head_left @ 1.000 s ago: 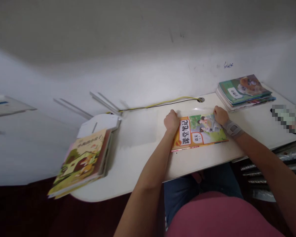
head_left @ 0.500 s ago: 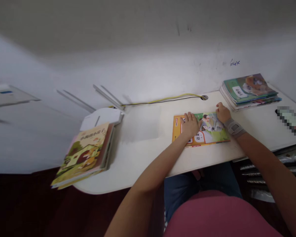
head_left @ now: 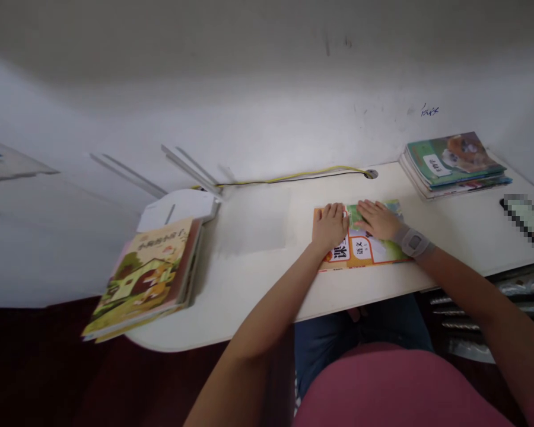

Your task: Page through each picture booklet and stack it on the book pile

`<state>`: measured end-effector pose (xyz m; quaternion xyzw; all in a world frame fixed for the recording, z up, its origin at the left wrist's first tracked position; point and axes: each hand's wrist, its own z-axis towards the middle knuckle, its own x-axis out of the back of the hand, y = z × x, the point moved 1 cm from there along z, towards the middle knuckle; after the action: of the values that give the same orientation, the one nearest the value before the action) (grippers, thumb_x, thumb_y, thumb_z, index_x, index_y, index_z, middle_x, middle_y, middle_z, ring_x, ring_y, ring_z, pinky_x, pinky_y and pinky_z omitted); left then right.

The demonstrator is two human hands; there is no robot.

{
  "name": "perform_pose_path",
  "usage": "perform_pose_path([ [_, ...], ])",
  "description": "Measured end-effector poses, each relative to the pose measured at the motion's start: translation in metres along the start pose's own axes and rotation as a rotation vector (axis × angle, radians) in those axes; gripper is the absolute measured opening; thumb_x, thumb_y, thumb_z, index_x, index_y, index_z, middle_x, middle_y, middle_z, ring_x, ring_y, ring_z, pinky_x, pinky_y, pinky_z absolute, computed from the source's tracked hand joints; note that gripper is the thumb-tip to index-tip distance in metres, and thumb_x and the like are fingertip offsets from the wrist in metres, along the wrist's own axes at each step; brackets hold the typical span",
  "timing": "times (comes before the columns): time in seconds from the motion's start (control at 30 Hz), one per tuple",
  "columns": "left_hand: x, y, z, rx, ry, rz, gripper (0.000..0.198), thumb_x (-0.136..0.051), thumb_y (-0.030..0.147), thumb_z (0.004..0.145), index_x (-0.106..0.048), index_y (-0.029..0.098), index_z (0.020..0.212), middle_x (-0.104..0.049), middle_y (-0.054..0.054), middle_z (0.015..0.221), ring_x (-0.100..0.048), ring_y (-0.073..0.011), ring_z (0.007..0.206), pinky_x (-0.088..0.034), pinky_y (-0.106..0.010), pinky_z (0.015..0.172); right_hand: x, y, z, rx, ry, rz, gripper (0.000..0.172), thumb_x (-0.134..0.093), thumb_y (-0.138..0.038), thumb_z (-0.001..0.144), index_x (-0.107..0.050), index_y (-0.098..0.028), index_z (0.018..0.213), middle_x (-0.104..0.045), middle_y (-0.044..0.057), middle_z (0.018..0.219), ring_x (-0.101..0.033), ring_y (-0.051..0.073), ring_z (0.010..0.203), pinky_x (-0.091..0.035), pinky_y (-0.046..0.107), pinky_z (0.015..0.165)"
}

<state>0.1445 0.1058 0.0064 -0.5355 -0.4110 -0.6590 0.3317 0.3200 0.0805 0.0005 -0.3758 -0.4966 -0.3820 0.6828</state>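
An orange and green booklet with Chinese characters (head_left: pixel 360 250) lies flat on the white desk (head_left: pixel 253 279), in front of my body. My left hand (head_left: pixel 331 225) rests on the left part of its cover, fingers stretched out. Beside it, my right hand (head_left: pixel 377 218) lies on the upper middle of the cover with its fingers spread flat. A watch or band (head_left: pixel 413 242) is on my right wrist. Parts of the cover are hidden under both hands.
At the left, a stack of picture books (head_left: pixel 146 273) overhangs the desk edge, with a white router (head_left: pixel 178 207) behind it. A second book stack (head_left: pixel 454 160) stands back right, near a blurred phone-like object (head_left: pixel 527 219). A yellow cable (head_left: pixel 302 174) runs along the wall.
My right hand has come left from the booklet's right edge, its curled fingers now flat on the cover. My left hand has shifted slightly left. The view has moved a little.
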Motion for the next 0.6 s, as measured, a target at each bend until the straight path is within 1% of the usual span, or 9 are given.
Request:
perform_pose_path([
  [0.1, 0.004, -0.019, -0.007, 0.136, 0.051, -0.018, 0.054, -0.026, 0.040, 0.094, -0.037, 0.014, 0.140, -0.040, -0.014, 0.146, -0.030, -0.0269, 0.137, -0.021, -0.044, 0.111, 0.006, 0.030, -0.014, -0.055, 0.003, -0.046, 0.051, -0.036, -0.038, 0.094, -0.047, -0.007, 0.133, -0.046, 0.018, 0.140, -0.039, 0.029, 0.131, -0.028, 0.045, 0.107],
  [0.17, 0.005, -0.028, -0.013, 0.230, 0.075, -0.036, 0.056, -0.027, 0.040, 0.094, -0.038, 0.009, 0.139, -0.038, -0.017, 0.147, -0.030, -0.0284, 0.137, -0.021, -0.044, 0.111, 0.008, 0.041, -0.019, -0.094, 0.016, -0.072, 0.048, -0.035, -0.034, 0.094, -0.048, -0.005, 0.131, -0.050, 0.019, 0.137, -0.042, 0.028, 0.129, -0.030, 0.043, 0.105],
  [0.23, 0.006, -0.032, -0.017, 0.286, 0.105, -0.098, 0.057, -0.031, 0.040, 0.093, -0.037, 0.006, 0.138, -0.038, -0.020, 0.146, -0.030, -0.0298, 0.137, -0.019, -0.045, 0.112, 0.008, 0.045, -0.020, -0.110, 0.031, -0.083, 0.046, -0.036, -0.031, 0.093, -0.050, -0.004, 0.127, -0.053, 0.020, 0.132, -0.045, 0.027, 0.125, -0.032, 0.041, 0.104],
  [0.33, 0.008, -0.034, -0.018, 0.313, 0.139, -0.293, 0.055, -0.037, 0.035, 0.091, -0.036, 0.006, 0.138, -0.042, -0.020, 0.143, -0.033, -0.0300, 0.136, -0.019, -0.046, 0.112, 0.008, 0.044, -0.017, -0.104, 0.047, -0.084, 0.042, -0.037, -0.028, 0.092, -0.053, -0.004, 0.123, -0.058, 0.019, 0.125, -0.050, 0.027, 0.119, -0.034, 0.038, 0.102],
  [0.4, 0.012, -0.036, -0.016, 0.332, 0.146, -0.399, 0.053, -0.037, 0.032, 0.091, -0.037, 0.008, 0.138, -0.050, -0.020, 0.136, -0.042, -0.0291, 0.130, -0.026, -0.046, 0.109, 0.008, 0.044, -0.016, -0.100, 0.058, -0.081, 0.040, -0.037, -0.028, 0.092, -0.055, -0.006, 0.121, -0.060, 0.018, 0.123, -0.051, 0.026, 0.116, -0.035, 0.038, 0.101],
  [0.5, 0.020, -0.044, -0.012, 0.355, 0.158, -0.486, 0.053, -0.037, 0.031, 0.090, -0.035, 0.010, 0.140, -0.058, -0.018, 0.128, -0.055, -0.0256, 0.117, -0.040, -0.039, 0.099, 0.008, 0.045, -0.016, -0.101, 0.069, -0.071, 0.040, -0.037, -0.029, 0.092, -0.055, -0.008, 0.120, -0.060, 0.018, 0.123, -0.051, 0.026, 0.116, -0.035, 0.038, 0.100],
  [0.6, 0.028, -0.052, -0.003, 0.353, 0.168, -0.744, 0.058, -0.047, 0.030, 0.085, -0.037, 0.013, 0.139, -0.063, -0.014, 0.119, -0.062, -0.0226, 0.104, -0.046, -0.035, 0.090, 0.005, 0.047, -0.016, -0.110, 0.073, -0.053, 0.043, -0.037, -0.032, 0.093, -0.053, -0.006, 0.123, -0.059, 0.019, 0.124, -0.050, 0.027, 0.118, -0.035, 0.038, 0.100],
])
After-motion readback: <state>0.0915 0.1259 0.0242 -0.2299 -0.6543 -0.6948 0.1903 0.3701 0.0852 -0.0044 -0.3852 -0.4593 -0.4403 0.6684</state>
